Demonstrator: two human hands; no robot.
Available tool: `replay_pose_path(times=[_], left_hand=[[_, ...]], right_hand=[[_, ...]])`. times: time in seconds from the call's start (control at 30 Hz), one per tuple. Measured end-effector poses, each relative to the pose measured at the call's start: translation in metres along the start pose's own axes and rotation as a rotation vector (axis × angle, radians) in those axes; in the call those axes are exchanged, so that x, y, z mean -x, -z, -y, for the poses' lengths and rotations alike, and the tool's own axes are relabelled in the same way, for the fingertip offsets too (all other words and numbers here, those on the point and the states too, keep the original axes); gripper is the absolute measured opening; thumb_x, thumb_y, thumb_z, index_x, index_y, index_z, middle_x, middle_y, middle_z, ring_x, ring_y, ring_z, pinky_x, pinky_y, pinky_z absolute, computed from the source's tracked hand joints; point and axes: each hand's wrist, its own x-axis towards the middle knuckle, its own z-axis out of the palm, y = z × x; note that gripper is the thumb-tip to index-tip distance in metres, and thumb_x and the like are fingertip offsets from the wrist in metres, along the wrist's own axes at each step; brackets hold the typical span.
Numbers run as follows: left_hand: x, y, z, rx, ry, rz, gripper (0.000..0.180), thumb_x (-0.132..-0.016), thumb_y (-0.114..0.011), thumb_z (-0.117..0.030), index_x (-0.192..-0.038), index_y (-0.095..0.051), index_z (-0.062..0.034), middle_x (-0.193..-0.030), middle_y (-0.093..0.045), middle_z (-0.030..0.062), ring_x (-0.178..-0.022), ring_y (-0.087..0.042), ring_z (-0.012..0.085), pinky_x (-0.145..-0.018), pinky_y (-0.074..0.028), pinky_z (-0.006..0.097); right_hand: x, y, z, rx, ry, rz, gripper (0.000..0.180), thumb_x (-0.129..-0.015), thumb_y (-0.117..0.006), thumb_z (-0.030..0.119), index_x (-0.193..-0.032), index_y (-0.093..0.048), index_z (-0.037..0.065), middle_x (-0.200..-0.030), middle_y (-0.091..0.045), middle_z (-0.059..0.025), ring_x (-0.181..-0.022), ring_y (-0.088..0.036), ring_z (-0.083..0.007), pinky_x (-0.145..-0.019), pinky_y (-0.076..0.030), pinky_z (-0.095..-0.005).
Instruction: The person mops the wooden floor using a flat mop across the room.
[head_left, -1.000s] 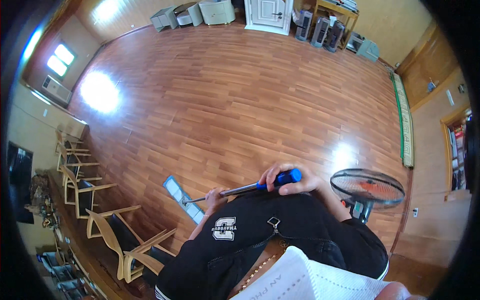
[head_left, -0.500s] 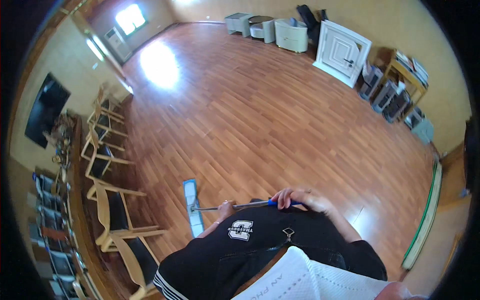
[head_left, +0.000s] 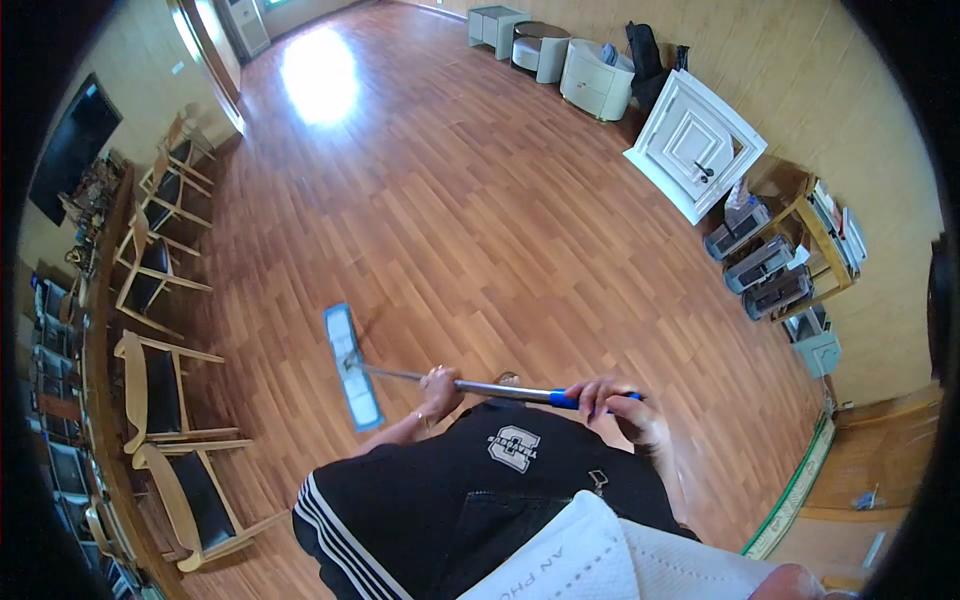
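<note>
A flat mop crosses in front of my body, its long blue-edged pad [head_left: 366,405] lying on the wooden floor to my left. Around the metal part of the mop handle [head_left: 490,388] my left hand [head_left: 440,391] is closed. My right hand [head_left: 607,398] grips the blue end of the handle, fingers wrapped over it. The handle runs nearly level across the view, from the pad to the right hand.
Wooden chairs [head_left: 150,388] with dark seats line a long counter on the left. Along the right wall stand white cabinets [head_left: 597,80], a leaning white door panel [head_left: 695,145] and a wooden shelf [head_left: 815,235] beside grey bins. A green-edged strip [head_left: 795,490] lies at lower right.
The mop pad has moved forward and to the left, farther from my body. More of the handle shows between my hands, and the view has tilted down.
</note>
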Motion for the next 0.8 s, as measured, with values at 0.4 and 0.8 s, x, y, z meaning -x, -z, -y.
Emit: replay_pose_path(times=[0.4,0.8], left_hand=[[-0.222,-0.086,-0.249,0.029,-0.897,0.569,0.024,-0.069,-0.068,-0.037,-0.078,-0.063,-0.0147,-0.074,-0.062,0.01,-0.076,-0.063,0.0344,-0.061,-0.049,0.047],[-0.219,-0.172,-0.376,0.213,-0.102,-0.066,0.008,-0.073,-0.064,-0.019,-0.074,-0.069,-0.0129,-0.082,-0.068,0.0135,-0.085,-0.065,0.0345,-0.075,-0.053,0.045]], right_hand=[[0.065,0.182,0.077,0.256,0.449,-0.66,0.035,-0.083,-0.069,0.035,-0.083,-0.052,0.004,-0.073,-0.055,-0.0117,-0.078,-0.064,-0.0336,-0.042,-0.049,-0.0283],[0.067,0.382,0.132,0.493,0.457,0.046,0.023,-0.09,-0.063,0.021,-0.078,-0.056,0.002,-0.078,-0.057,-0.0137,-0.086,-0.062,-0.0311,-0.05,-0.05,-0.0289]])
